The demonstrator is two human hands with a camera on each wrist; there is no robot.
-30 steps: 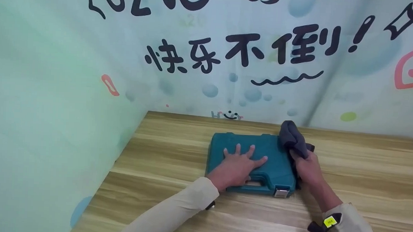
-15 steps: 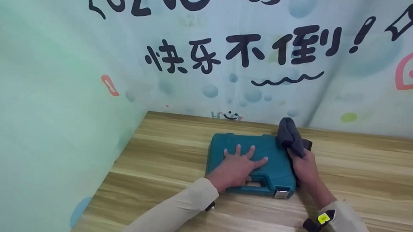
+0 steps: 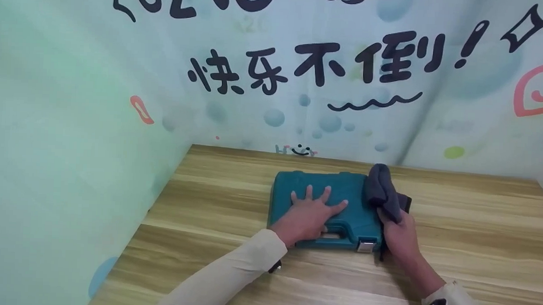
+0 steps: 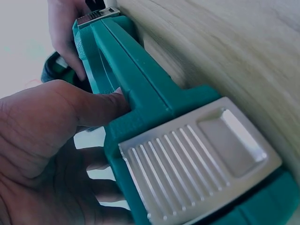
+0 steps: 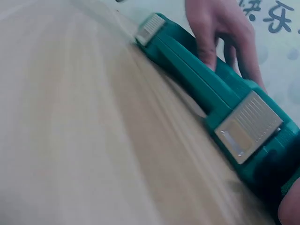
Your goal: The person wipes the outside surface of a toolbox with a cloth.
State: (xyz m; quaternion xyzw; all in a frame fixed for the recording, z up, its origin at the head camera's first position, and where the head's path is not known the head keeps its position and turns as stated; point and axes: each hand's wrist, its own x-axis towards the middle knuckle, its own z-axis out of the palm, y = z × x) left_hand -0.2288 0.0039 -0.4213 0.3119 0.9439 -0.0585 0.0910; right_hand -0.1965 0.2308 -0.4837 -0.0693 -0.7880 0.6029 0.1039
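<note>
A teal plastic carrying case lies flat on the table, its handle side toward me. My left hand rests on its lid with the fingers spread; in the left wrist view the thumb reaches to the handle. Ribbed silver latches flank the handle, one of them a near latch in that view. At the case's right side my right hand grips a folded dark grey cloth, which overlaps the lid's right edge and hangs down that side. Only a bit of the right hand shows in the right wrist view.
The wood-grain table extends on both sides of the case. Behind it hangs a pale printed backdrop with black lettering, and a pale green wall stands at the left. Straps with devices sit at both wrists.
My right hand has moved the cloth slightly away, then back toward me along the case's right side. The left hand stays on the lid. The head view has shifted a little.
</note>
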